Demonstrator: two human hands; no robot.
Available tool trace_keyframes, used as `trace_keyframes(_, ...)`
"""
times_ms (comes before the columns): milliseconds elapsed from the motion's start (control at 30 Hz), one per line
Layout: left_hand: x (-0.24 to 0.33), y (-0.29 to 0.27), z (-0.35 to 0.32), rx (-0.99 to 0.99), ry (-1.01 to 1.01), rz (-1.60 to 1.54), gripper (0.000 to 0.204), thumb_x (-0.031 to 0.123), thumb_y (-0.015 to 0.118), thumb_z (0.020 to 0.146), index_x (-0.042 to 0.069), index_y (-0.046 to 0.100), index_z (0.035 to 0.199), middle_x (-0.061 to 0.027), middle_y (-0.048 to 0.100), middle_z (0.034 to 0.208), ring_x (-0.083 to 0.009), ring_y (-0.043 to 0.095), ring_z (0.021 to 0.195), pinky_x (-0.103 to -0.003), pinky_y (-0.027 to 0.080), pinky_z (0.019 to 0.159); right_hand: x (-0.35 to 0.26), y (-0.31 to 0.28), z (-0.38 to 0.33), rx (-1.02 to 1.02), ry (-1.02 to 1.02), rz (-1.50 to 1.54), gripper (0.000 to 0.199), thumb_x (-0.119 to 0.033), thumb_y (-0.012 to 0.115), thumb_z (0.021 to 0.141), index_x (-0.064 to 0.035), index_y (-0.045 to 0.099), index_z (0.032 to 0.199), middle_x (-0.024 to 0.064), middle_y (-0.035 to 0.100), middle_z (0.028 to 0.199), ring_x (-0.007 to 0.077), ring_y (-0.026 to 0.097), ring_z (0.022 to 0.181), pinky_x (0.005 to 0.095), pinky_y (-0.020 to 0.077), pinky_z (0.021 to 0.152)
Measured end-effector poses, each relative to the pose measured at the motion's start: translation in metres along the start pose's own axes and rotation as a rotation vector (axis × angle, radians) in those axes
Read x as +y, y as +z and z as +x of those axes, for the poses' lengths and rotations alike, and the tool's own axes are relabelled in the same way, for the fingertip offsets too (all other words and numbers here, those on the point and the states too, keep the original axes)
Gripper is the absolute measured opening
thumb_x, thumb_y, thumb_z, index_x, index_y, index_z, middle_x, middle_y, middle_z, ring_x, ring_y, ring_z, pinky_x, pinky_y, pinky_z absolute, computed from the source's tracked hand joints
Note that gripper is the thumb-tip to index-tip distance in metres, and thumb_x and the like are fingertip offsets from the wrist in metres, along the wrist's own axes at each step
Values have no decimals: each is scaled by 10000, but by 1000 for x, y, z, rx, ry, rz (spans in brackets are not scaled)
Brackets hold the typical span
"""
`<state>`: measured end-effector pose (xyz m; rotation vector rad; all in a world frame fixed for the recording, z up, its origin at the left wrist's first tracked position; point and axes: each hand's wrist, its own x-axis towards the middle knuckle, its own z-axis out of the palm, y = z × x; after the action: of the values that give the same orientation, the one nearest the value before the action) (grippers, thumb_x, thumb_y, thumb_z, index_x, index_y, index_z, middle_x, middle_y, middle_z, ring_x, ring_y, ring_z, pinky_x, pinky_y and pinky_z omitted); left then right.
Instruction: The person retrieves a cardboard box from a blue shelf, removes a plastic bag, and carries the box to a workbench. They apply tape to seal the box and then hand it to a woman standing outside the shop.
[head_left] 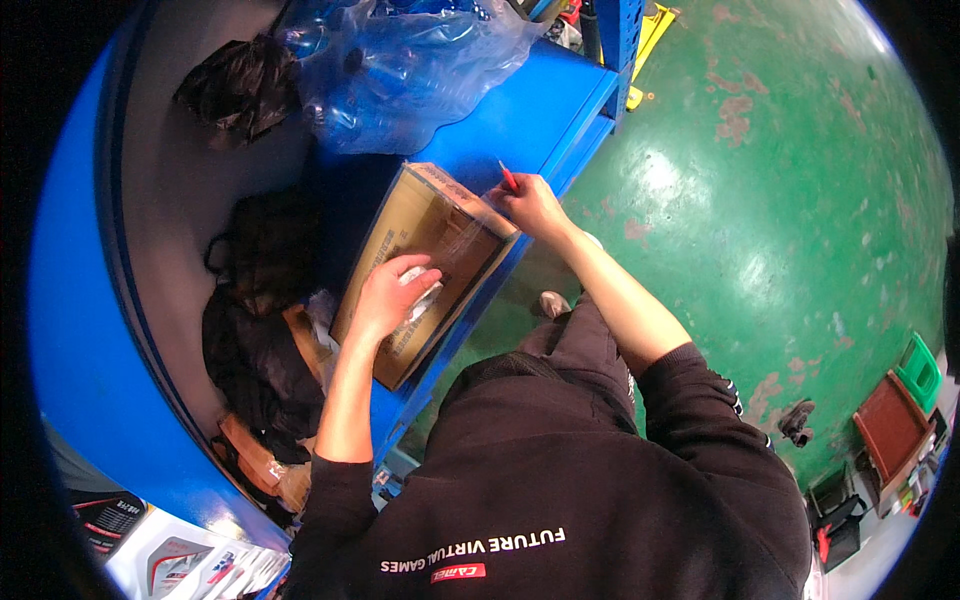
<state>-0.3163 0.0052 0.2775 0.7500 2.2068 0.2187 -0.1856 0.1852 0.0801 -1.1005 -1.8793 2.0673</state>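
A long cardboard box (402, 225) with printed sides and clear tape lies at a slant on the blue shelf (480, 130). My left hand (388, 298) rests over the box with its fingers curled round a small white object (424, 298), whose kind I cannot make out. Beyond the box's right end, my right hand (535, 208) is closed on a slim red tool (510, 180) with a thin pointed tip. Whether it is a pen or a cutter does not show, as the fist covers most of it.
A clear plastic bag (400, 80) of blue bottles and a black plastic bag (240, 88) sit behind the box. Dark cloth bags (265, 250) and cardboard pieces (265, 460) lie to its left. A blue rack post (622, 40) rises at the back, beside green floor (720, 240).
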Motion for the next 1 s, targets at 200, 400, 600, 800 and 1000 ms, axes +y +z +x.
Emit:
trace_keyframes(200,-13,0,15,-25,-1,66,457,351,773,915,8,728,1213,-111,779,1035,-146,710,911,-306,546,815,21,29,5,-78,103,6,362,-372,726,883,-22,732,975,237,725,876,355,735,867,486,533,760)
trace_keyframes(400,-35,8,18,-24,-31,36,452,369,771,911,21,740,1198,-108,780,1037,-155,716,935,-312,547,835,15,29,-18,432,-97,-319,368,-405,768,888,-42,732,935,166,701,886,337,673,796,438,521,719)
trace_keyframes(600,-51,17,20,-9,12,-8,508,428,764,899,21,740,1202,-111,773,1080,-171,717,966,-323,551,847,7,57,-52,325,-209,-224,343,-420,777,890,-78,749,905,142,723,957,348,690,896,435,537,782)
trace_keyframes(800,-61,28,18,-23,-43,-217,508,411,751,914,-16,731,1188,-103,773,952,-152,700,708,-328,556,674,-1,71,-63,404,-134,-291,264,-317,801,839,-148,792,1042,130,699,1033,364,657,939,472,552,835)
trace_keyframes(1000,-80,42,25,15,85,-305,384,365,724,939,4,759,1067,-47,714,755,-111,612,520,-303,483,495,-32,74,-50,227,81,-428,446,-565,765,829,-137,812,946,177,705,990,391,656,941,471,564,851)
